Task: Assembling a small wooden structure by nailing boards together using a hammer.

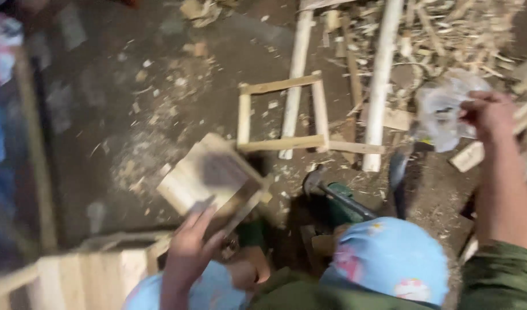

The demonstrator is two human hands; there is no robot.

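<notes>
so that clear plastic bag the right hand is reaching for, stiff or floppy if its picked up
Probably floppy: the clear plastic bag looks thin and crumpled beside the right hand. Likely light too, since it lies loosely on the wood scraps. It may snag on those splintery pieces when lifted.

Dim, warm lighting falling from above onto the dirt floor (131, 115), leaving the left edge and lower left corner darkest. Motion blur smearing the whole view, strongest along the left side and over the left hand (189, 247) and the small wooden box (209, 178). Glaring slightly on the plastic bag (441, 109) near the right hand (490, 115). Deep shadow pooling around the hammer (332, 195).
</notes>
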